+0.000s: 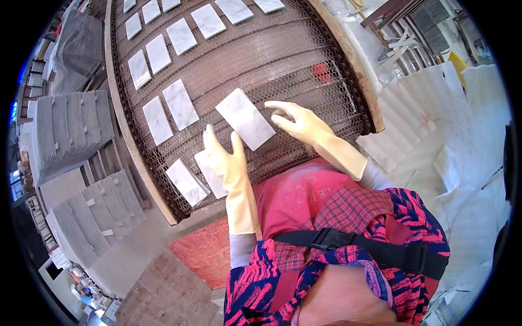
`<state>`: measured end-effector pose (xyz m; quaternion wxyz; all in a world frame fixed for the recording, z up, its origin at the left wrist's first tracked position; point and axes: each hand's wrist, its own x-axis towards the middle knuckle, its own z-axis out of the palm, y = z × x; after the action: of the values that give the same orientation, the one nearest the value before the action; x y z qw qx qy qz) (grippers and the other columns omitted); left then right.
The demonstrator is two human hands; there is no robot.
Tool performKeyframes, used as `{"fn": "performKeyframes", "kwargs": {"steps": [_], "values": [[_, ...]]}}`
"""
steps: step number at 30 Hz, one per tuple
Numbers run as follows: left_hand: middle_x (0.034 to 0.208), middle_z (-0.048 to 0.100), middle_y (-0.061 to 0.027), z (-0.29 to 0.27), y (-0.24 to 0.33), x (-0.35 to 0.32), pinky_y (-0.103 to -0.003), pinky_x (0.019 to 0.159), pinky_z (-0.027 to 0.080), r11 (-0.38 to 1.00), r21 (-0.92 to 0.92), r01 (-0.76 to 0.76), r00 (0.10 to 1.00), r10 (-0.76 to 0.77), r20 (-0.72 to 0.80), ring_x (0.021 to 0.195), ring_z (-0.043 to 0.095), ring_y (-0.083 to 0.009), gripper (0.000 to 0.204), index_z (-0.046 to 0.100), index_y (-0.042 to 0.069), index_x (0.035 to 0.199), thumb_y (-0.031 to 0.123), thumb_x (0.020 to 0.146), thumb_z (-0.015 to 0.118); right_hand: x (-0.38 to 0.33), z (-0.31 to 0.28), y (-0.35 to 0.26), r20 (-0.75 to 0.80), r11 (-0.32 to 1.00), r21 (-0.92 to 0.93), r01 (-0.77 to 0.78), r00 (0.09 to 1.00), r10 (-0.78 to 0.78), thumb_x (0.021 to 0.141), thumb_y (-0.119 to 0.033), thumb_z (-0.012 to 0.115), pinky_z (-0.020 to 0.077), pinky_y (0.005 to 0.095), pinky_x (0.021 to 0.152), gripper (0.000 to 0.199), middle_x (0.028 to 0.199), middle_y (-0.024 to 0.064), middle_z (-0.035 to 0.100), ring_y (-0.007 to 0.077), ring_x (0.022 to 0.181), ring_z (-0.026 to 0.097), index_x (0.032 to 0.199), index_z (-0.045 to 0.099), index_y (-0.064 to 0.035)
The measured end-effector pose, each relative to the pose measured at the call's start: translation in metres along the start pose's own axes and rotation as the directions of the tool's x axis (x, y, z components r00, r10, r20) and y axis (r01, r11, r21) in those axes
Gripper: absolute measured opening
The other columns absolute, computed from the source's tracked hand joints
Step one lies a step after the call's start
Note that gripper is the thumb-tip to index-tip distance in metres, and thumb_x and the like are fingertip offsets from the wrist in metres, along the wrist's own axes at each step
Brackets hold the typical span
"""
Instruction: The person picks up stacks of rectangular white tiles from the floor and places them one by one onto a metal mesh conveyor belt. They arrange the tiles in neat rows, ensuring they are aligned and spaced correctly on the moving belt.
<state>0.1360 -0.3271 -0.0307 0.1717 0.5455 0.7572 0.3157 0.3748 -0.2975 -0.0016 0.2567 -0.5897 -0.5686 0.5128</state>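
Both my hands wear pale yellow rubber gloves over a brown wire-mesh conveyor belt. Between them lies a small pile of white marble-look tiles (246, 119), slightly fanned at its upper edge. My left hand (224, 157) is open, thumb and fingers apart, just left of that pile. It partly covers another white tile (209, 173) beneath it. Off the pile's right side, my right hand (296, 122) has its fingers apart and slightly bent, with nothing visible in them. A grey-veined tile (187, 182) lies at the belt's near left corner, and two more (180, 104) lie farther up.
Rows of tiles (182, 36) cover the belt's far part. Wooden rails (120, 117) edge the belt, with a chain along the right one. Tall stacks of grey slabs (76, 130) stand at left. White foam sheets (402, 117) drape at right; a red board (204, 252) lies below.
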Motion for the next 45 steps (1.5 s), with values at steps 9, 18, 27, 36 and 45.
{"fn": "performKeyframes", "kwargs": {"steps": [9, 18, 27, 36, 45], "values": [[0.152, 0.06, -0.0205, 0.032, 0.044, 0.032, -0.045, 0.107, 0.054, 0.593, -0.47, 0.654, 0.757, -0.506, 0.414, 0.131, 0.064, -0.0325, 0.093, 0.036, 0.003, 0.167, 0.04, 0.095, 0.082, 0.037, 0.037, 0.008, 0.185, 0.991, -0.136, 0.01, 0.983, 0.016, 0.098, -0.052, 0.068, 0.0415, 0.0443, 0.124, 0.093, 0.162, 0.0266, 0.051, 0.0381, 0.148, 0.052, 0.166, 0.036, 0.0025], [0.142, 0.065, -0.0163, 0.023, 0.005, 0.04, -0.044, 0.104, 0.057, 0.47, -0.602, 0.645, 0.764, -0.396, 0.51, 0.123, 0.068, -0.0296, 0.066, 0.05, 0.002, 0.154, 0.038, 0.104, 0.074, 0.03, 0.075, -0.033, 0.141, 0.843, -0.529, 0.099, 0.99, -0.028, 0.089, -0.059, 0.077, 0.0588, 0.0521, 0.098, 0.11, 0.137, 0.042, 0.058, 0.0472, 0.112, 0.07, 0.157, 0.034, 0.0161], [0.142, 0.066, -0.0163, 0.017, -0.053, 0.05, -0.05, 0.11, 0.056, 0.137, -0.603, 0.786, 0.611, -0.315, 0.726, 0.129, 0.067, -0.0331, 0.064, 0.053, 0.007, 0.152, 0.042, 0.103, 0.073, 0.029, 0.078, -0.044, 0.008, 0.949, -0.143, 0.282, 0.959, -0.284, 0.091, -0.048, 0.08, 0.0553, 0.0538, 0.103, 0.089, 0.135, 0.0303, 0.066, 0.0466, 0.121, 0.068, 0.163, 0.044, -0.0088], [0.146, 0.064, -0.0156, 0.005, -0.028, 0.05, -0.05, 0.109, 0.057, 0.268, -0.581, 0.769, 0.639, -0.29, 0.712, 0.13, 0.067, -0.0322, 0.07, 0.05, 0.007, 0.154, 0.025, 0.094, 0.082, 0.075, 0.047, 0.026, 0.316, 0.729, 0.529, -0.434, 0.898, 0.305, 0.096, -0.043, 0.083, 0.0333, 0.0245, 0.05, 0.085, 0.094, 0.0012, 0.07, 0.0053, 0.058, 0.048, 0.161, 0.048, -0.0015], [0.153, 0.058, -0.0178, -0.006, -0.045, 0.021, -0.055, 0.117, 0.049, 0.114, -0.612, 0.783, 0.615, 0.016, 0.789, 0.139, 0.059, -0.0374, 0.096, 0.041, 0.007, 0.163, 0.039, 0.084, 0.084, 0.027, 0.038, -0.002, 0.267, 0.901, 0.378, -0.213, 0.957, 0.114, 0.091, -0.052, 0.086, 0.0562, 0.0363, 0.097, 0.072, 0.126, 0.0142, 0.078, 0.0214, 0.115, 0.072, 0.142, 0.069, -0.0045]]}}
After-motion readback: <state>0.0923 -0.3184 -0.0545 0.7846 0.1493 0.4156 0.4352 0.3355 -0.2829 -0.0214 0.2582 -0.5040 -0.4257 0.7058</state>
